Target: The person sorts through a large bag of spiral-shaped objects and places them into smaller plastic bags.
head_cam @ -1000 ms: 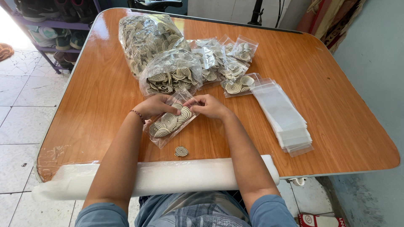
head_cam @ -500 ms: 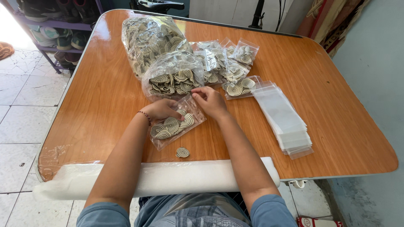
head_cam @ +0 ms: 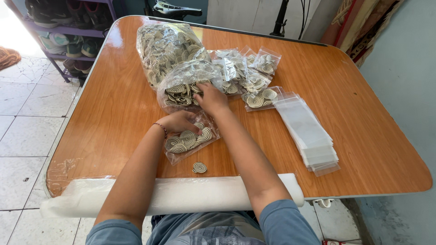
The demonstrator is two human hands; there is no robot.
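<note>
- Step in hand: filling a small clear bag (head_cam: pixel 190 141) with flat spiral discs. By judgement this is the loading stage, with several discs already inside and the mouth not yet closed.
- Left hand (head_cam: pixel 180 121): rests on the upper end of the small clear bag, fingers curled; its grip pins the bag's mouth edge to the desk (head_cam: pixel 363 131). Whether the mouth is pinched between the fingers or only pressed down cannot be told.
- Right hand (head_cam: pixel 210 97): reaches into the open bulk bag (head_cam: pixel 188 86) of discs just beyond the small bag. Its fingertips are hidden among the discs, so whether its grip has closed on one cannot be told.
- Position and axis: the small clear bag lies flat near the desk's front edge, between the two forearms. Its long axis runs diagonally, from lower left to upper right in the view, with the mouth end toward the bulk bag.
- Loose disc (head_cam: pixel 199 167): lies flat on the desk, just in front of the small bag and apart from it.
- Surroundings: filled packets (head_cam: pixel 254 77) lie in a cluster to the right of the bulk bag; a stack of empty sleeves (head_cam: pixel 309 131) sits farther right; a white roll (head_cam: pixel 181 195) lies along the front edge.
- Next move, by judgement: it calls for a light pinch on a single disc and a mouth held open along the bag's axis.
</note>
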